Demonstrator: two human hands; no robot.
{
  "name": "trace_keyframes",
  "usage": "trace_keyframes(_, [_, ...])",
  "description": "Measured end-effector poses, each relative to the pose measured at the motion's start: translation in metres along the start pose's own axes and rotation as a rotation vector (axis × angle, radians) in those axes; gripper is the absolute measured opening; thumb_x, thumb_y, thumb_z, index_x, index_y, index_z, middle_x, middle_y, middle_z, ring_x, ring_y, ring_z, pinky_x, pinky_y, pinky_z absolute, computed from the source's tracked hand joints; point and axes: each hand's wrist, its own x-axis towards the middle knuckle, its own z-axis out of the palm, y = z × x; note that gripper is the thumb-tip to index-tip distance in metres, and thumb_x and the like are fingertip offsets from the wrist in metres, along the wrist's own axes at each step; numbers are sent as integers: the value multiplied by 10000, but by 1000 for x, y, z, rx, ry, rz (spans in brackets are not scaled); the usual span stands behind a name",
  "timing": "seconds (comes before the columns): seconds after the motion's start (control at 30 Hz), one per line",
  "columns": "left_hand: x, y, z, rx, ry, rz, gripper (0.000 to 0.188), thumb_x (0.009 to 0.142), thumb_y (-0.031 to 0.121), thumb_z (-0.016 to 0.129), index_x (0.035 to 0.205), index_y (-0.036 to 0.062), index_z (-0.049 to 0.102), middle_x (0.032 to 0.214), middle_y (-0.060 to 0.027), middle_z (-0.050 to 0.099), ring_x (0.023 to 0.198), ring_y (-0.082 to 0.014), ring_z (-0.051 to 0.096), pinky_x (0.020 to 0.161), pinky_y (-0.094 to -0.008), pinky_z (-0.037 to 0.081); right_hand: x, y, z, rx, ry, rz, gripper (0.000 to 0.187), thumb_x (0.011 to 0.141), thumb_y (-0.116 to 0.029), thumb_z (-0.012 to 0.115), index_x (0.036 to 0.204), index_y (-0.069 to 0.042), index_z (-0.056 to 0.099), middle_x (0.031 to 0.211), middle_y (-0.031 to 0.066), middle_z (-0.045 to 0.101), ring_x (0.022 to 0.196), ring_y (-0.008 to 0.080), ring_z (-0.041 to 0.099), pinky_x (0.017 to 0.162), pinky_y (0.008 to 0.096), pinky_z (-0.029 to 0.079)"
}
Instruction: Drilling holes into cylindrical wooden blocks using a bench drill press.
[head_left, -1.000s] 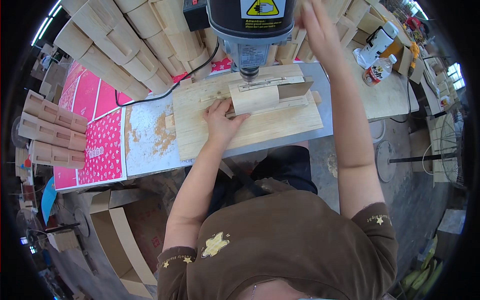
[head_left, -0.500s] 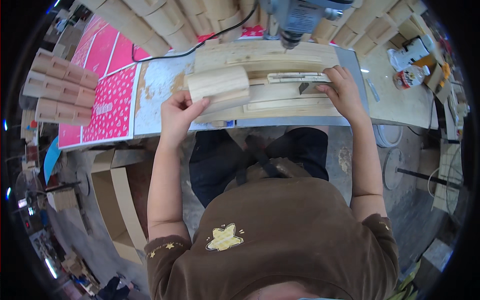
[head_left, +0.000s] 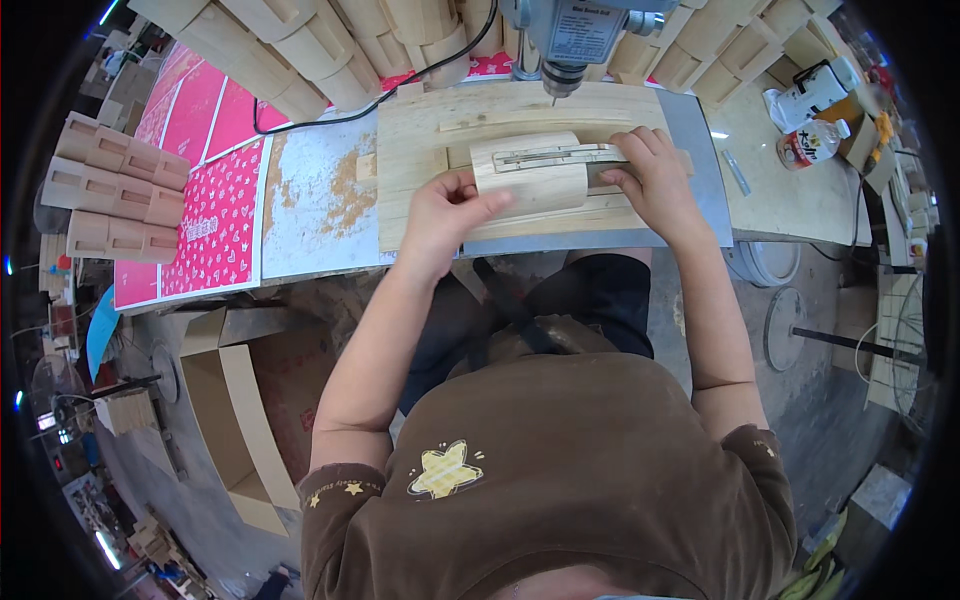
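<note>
Under the drill press (head_left: 583, 35) lies a flat wooden board (head_left: 412, 130) with raised wooden strips along it. A pale wooden block with a rounded surface (head_left: 530, 190) rests there, and my left hand (head_left: 443, 218) grips its left end between thumb and fingers. My right hand (head_left: 652, 180) pinches the right end of a slim, pale slotted strip (head_left: 565, 156), which lies lengthwise over the top of the block. Below the strip, a dark piece by my right thumb is mostly hidden. The drill bit hangs behind the block, apart from it.
Stacked rounded wooden blocks (head_left: 125, 190) stand at the left on a pink patterned sheet (head_left: 222, 215), with more along the back. A black cable (head_left: 385, 97) crosses behind. At right are a bottle (head_left: 812, 143) and a light-blue stick (head_left: 737, 172). A cardboard box (head_left: 235, 400) sits below left.
My left hand has moved the wooden block to the right, up to my right hand. The slotted strip, formerly beside the block, now lies over it.
</note>
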Motion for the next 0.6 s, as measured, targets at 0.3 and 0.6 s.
trace_keyframes(0.3, [25, -32, 12, 743, 153, 712, 703, 552, 124, 821, 1192, 21, 547, 963, -109, 604, 970, -278, 562, 877, -368, 441, 16, 33, 10, -32, 143, 93, 378, 688, -151, 738, 1015, -39, 585, 949, 121, 575, 930, 320, 513, 802, 391, 429])
trace_keyframes(0.6, [59, -39, -19, 900, 178, 726, 514, 569, 254, 804, 1027, 79, 650, 764, 0, 589, 829, -206, 548, 854, -388, 335, 30, 24, 16, 385, 157, 187, 454, 712, -82, 734, 1121, -38, 541, 1010, 108, 571, 1016, 290, 528, 890, 344, 415])
